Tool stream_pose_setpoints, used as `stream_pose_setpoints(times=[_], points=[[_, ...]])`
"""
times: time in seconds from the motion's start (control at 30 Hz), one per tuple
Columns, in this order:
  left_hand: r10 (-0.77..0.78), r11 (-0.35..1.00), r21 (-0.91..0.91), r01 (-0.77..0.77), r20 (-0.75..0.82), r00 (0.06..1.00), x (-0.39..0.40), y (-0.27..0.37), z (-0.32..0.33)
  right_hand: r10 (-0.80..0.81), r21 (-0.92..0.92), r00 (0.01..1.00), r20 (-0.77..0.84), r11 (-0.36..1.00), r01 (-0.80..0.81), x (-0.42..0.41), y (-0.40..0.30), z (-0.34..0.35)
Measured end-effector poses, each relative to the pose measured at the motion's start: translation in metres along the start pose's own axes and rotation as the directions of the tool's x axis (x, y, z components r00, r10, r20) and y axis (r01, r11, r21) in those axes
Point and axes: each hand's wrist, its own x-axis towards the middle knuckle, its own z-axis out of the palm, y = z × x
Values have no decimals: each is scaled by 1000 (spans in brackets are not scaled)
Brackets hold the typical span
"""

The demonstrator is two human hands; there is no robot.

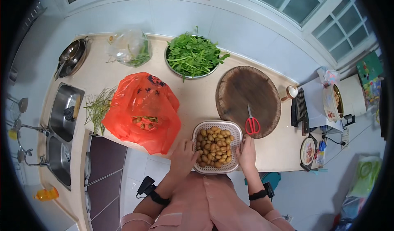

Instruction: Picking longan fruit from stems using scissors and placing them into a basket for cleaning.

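A white plastic colander basket (237, 129) full of small yellow-brown fruits (214, 146) is at the counter's front edge, close to my body. My left hand (183, 155) rests at its left side, fingertips over the rim near the fruits. On the opposite side, my right hand (247, 151) grips the rim. Red-handled scissors (252, 124) lie on a round wooden chopping board (237, 92), just beyond my right hand. To the left is an open red plastic bag (123, 117) with a few fruits and stems inside, beside a pile of thin green stems (98, 109).
A metal basin of leafy greens (194, 57) and a clear plastic bag (129, 48) stand along the wall. Pans (72, 55) and a double steel sink (63, 132) are on the left. A knife block (298, 111) and a patterned pot (329, 103) stand on the right.
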Motion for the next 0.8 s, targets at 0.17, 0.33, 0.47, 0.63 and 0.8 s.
stream_pose_setpoints(times=[0.17, 0.33, 0.47, 0.63, 0.8], points=[[-176, 984, 27, 175, 49, 983, 1, 4, 23, 38, -77, 999, -17, 996, -39, -12, 7, -8], [-108, 978, 170, 124, -100, 989, 3, 9, 33, -65, -37, 998, -12, 997, 65, -1, 10, -15], [-81, 983, 151, 104, -151, 985, 4, 15, 43, -418, 264, 908, 16, 878, 400, 25, -20, 5], [-62, 993, 83, 86, -258, 964, 5, 7, 63, -418, 43, 850, 319, 903, 428, 55, -35, 74], [-115, 990, 52, 134, -279, 953, 5, 12, 62, -494, -47, 793, 356, 838, 543, 59, -42, 91]])
